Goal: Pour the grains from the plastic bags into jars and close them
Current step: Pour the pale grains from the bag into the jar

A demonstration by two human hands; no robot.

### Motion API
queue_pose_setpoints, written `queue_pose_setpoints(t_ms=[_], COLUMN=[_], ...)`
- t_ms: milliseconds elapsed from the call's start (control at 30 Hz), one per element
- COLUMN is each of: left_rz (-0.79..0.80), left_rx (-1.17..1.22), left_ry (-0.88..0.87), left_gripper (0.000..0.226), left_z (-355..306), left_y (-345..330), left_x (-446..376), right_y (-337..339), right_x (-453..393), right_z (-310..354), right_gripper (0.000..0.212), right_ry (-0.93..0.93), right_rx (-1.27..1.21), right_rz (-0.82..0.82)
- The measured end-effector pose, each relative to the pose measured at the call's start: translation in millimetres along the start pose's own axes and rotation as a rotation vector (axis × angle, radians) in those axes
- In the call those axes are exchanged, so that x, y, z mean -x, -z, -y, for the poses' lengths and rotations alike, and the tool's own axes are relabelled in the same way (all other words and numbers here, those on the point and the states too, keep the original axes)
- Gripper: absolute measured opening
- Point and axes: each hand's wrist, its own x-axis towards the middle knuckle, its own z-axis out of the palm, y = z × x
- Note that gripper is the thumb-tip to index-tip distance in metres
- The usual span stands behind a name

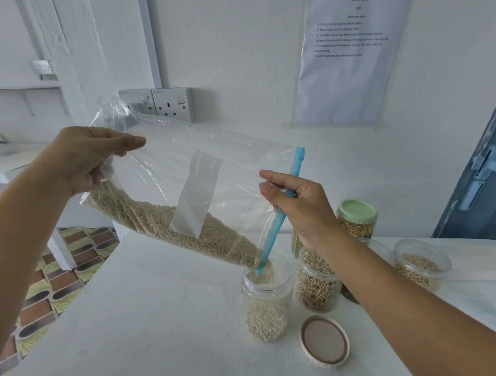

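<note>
Head view. My left hand (81, 162) grips the closed bottom corner of the clear plastic bag (161, 166), fingers bunched round the film, holding that end high. My right hand (294, 207) pinches the bag's blue zip strip (286, 207) near its middle, thumb and fingers curled on it. The bag slopes down from left to right.

Pale grains (181, 227) lie along the bag's lower edge, running toward the low corner. That corner sits just inside the mouth of an open jar (267, 298) on the white table (147, 326). Jar is partly filled at the bottom with the same pale grains.

A loose lid (324, 340) lies flat on the table, just right of the jar, inside facing up.

Behind: a second open jar (318, 283) full of larger grains, a third open jar (421, 266) further right, and a green-lidded jar (356, 216) near the wall.
</note>
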Motion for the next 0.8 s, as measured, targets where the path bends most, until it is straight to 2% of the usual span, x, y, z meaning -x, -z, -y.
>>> queue_pose_setpoints(t_ms=[233, 467, 633, 800], left_rz=[-0.005, -0.023, -0.030, -0.028], left_rx=[0.019, 0.020, 0.025, 0.016], left_ry=[0.008, 0.004, 0.008, 0.004], left_gripper=[0.040, 0.017, 0.024, 0.020], left_z=[0.6, -8.3, -7.9, -7.7], left_y=[4.6, 2.1, 0.4, -1.7], left_x=[-2.9, -2.4, -2.1, -1.8], right_y=[-0.9, -2.3, -1.2, 0.5], right_x=[-0.9, -3.1, -2.3, -2.4], right_z=[1.3, 3.5, 0.8, -0.7], right_gripper=[0.027, 0.027, 0.027, 0.027], right_ry=[0.009, 0.012, 0.007, 0.006], right_rx=[0.001, -0.003, -0.003, -0.008], right_rz=[0.004, 0.004, -0.001, -0.002])
